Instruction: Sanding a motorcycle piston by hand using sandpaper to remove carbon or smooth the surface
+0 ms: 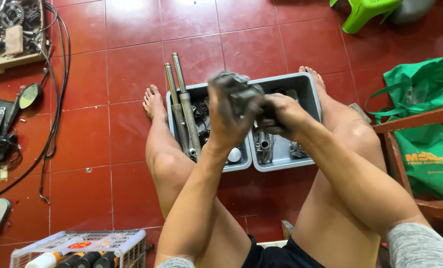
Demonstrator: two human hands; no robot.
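Red tile floor (132, 74), hands (254, 114), grey tub (308, 82)

A green cloth bag (420, 124) slumps on the floor at the right edge, behind a wooden frame, with a yellow printed logo (430, 159) on its front. At the bottom left, a white slatted crate (82, 245) carries a small round red-and-yellow label (79, 244) — inside lie black cans and a white-capped one
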